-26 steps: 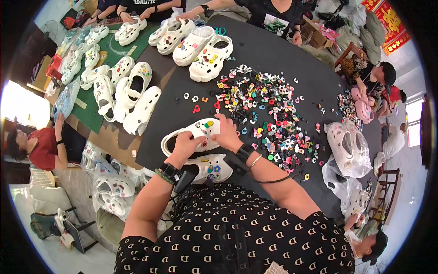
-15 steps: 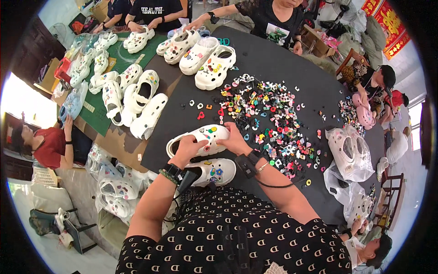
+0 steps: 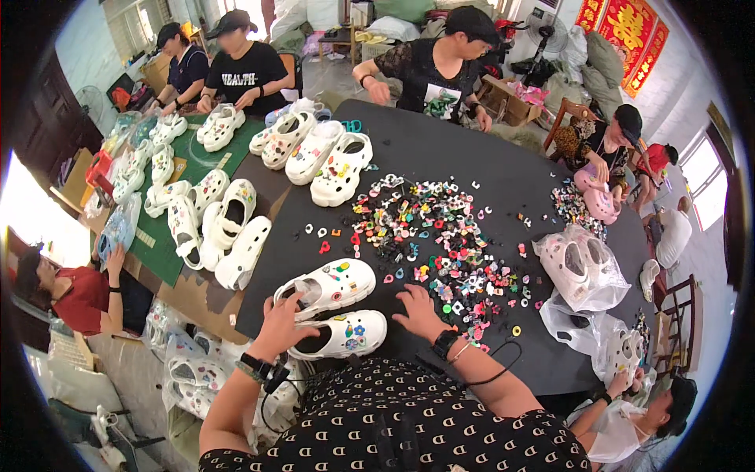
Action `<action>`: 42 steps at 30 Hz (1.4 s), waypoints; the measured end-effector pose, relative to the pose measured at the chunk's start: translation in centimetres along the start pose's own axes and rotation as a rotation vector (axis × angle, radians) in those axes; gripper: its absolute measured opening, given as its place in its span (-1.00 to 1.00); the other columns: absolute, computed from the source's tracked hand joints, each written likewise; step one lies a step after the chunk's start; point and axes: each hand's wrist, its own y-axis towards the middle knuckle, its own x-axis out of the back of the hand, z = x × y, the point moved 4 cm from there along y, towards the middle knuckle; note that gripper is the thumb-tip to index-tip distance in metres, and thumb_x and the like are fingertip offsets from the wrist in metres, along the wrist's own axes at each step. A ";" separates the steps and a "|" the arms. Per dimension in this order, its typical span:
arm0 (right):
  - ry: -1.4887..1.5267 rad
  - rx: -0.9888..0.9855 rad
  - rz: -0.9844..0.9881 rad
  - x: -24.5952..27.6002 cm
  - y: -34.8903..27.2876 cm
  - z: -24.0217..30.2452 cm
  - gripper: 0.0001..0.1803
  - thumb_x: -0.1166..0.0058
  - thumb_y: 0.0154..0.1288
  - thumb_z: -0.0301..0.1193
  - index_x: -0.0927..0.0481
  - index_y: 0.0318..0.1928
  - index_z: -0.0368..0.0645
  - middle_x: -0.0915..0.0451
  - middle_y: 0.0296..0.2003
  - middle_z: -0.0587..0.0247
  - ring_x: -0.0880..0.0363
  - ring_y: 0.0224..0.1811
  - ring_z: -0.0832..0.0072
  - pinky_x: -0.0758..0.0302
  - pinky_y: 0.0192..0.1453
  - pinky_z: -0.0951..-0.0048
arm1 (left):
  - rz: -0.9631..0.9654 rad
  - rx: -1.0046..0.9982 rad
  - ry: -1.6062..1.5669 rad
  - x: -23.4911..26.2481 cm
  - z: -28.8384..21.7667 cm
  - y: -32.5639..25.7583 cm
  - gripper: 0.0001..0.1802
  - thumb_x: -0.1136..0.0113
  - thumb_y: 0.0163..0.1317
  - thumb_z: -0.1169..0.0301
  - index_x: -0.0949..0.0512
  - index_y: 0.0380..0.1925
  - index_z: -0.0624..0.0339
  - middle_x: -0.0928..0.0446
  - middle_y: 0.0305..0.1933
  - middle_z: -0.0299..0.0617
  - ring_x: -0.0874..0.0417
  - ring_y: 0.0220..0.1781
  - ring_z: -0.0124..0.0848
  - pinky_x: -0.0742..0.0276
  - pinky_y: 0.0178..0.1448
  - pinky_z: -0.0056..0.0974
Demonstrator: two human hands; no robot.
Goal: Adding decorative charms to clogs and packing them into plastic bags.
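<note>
Two white clogs lie side by side before me on the dark table. The farther clog [image 3: 354, 277] carries several small charms, and the nearer clog [image 3: 368, 333] has a blue flower charm among others. At their heel ends is my left hand [image 3: 277, 324], fingers spread, resting at or just over the heels; exact contact is hard to tell. My right hand [image 3: 420, 316] is off to the right of the toes, its fingers apart and nothing in it. Past the clogs spreads a heap of loose colourful shoe charms [image 3: 452, 271].
More decorated white clogs [image 3: 340, 169] stand at the far left, some on a green mat [image 3: 169, 252]. Plastic-bagged clogs [image 3: 582, 271] lie at the right. Several people sit around the table; one handles pink clogs [image 3: 602, 206]. Bagged shoes [image 3: 193, 370] lie below the table's left side.
Both hands have let go of the farther clog, which now rests on the table beside the other. My right hand has drawn away from its toe; my left has moved back to the heels.
</note>
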 end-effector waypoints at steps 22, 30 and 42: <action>-0.237 0.007 0.037 -1.9 -1.9 -1.7 -0.12 -0.22 0.11 0.03 -0.21 0.37 -0.03 0.09 0.46 -0.02 0.25 0.51 -0.07 0.04 0.40 -0.10 | -0.109 -0.113 0.157 1.7 0.7 -1.4 -0.82 -0.26 0.00 0.33 -0.47 -0.42 0.08 -0.51 -0.36 -0.24 -0.53 -0.15 -0.20 -0.29 -0.08 -0.05; -0.219 -0.018 0.103 -2.0 -1.8 -1.3 -0.08 -0.24 0.09 -0.01 -0.15 0.39 -0.07 0.13 0.47 -0.06 0.30 0.51 -0.13 0.09 0.40 -0.17 | -0.460 0.264 0.129 9.6 12.4 0.5 -0.78 -0.32 -0.02 0.35 -0.58 -0.36 0.15 -0.59 -0.34 -0.02 -0.58 -0.14 -0.02 -0.39 -0.06 0.05; -0.243 -0.077 0.167 -1.5 -1.8 -1.1 -0.08 -0.22 0.11 -0.01 -0.13 0.38 -0.13 0.19 0.46 -0.13 0.34 0.50 -0.20 0.08 0.39 -0.24 | -0.891 0.699 0.373 18.0 28.7 9.5 -0.77 -0.21 0.13 0.21 -0.66 -0.34 0.10 -0.61 -0.32 -0.07 -0.59 -0.13 -0.08 -0.49 -0.02 0.03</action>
